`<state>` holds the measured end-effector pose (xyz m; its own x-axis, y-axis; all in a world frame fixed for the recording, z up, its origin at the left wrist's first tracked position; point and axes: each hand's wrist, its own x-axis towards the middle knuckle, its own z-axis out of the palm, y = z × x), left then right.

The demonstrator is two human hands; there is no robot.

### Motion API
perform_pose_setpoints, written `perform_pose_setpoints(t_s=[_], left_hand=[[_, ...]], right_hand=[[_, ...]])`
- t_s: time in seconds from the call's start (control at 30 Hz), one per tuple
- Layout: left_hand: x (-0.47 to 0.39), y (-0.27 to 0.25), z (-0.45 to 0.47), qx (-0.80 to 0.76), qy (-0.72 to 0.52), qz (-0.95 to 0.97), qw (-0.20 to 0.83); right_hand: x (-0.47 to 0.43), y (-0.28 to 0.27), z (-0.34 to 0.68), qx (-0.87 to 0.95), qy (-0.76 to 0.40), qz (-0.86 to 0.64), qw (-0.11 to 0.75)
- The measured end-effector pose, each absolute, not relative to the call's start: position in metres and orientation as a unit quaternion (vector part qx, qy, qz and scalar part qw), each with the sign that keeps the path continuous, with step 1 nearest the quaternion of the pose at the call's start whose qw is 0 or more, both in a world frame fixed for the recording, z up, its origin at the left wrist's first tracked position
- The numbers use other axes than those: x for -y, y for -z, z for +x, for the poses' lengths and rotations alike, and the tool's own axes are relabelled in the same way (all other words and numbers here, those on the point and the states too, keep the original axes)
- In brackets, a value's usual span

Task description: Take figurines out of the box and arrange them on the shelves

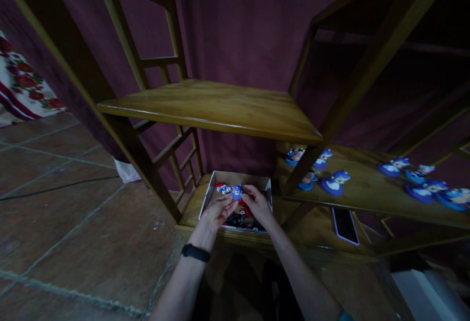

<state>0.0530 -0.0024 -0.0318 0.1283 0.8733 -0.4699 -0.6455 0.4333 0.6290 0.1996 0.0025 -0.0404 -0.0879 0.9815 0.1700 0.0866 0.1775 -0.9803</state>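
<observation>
A small purple-blue figurine (237,192) on a round base is held between my two hands, above an open white cardboard box (270,188). My left hand (217,210) pinches it from the left, a black band around that wrist. From the right, my right hand (257,204) has its fingers closed on the same figurine's edge. Inside the box lie several more figurines, among them a red one (244,209) and dark ones (237,220) near the front wall. A blue-and-white figurine (223,189) shows just left of the held one.
The box stands on the bottom shelf (191,208) of a wooden rack, under a middle shelf (213,103). Several figurines, one of them purple (335,182), stand on the right shelf (356,188). Below them lies a phone (345,225). A cable (62,185) crosses the tiled floor.
</observation>
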Motion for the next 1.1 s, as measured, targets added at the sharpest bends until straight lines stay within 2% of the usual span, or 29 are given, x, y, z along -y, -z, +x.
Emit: perform_pose_setpoints(t_s=[0.27, 0.5, 0.77, 0.97, 1.1], left_hand=[[0.007, 0.021, 0.055, -0.351, -0.54, 0.231, 0.729], [0.008, 0.015, 0.055, -0.366, -0.556, 0.22, 0.713], [0.005, 0.023, 0.055, -0.404, -0.545, 0.145, 0.721], [0.009, 0.022, 0.063, -0.463, -0.537, 0.119, 0.696], [0.01, 0.021, 0.064, -0.456, -0.547, 0.148, 0.686]], right_hand=[[-0.008, 0.041, 0.206, 0.603, -0.452, -0.41, 0.513], [-0.003, 0.027, 0.21, 0.675, -0.377, -0.387, 0.503], [0.0, 0.024, 0.208, 0.701, -0.355, -0.394, 0.477], [-0.009, 0.047, 0.2, 0.614, -0.427, -0.467, 0.472], [-0.008, 0.05, 0.199, 0.601, -0.459, -0.456, 0.47]])
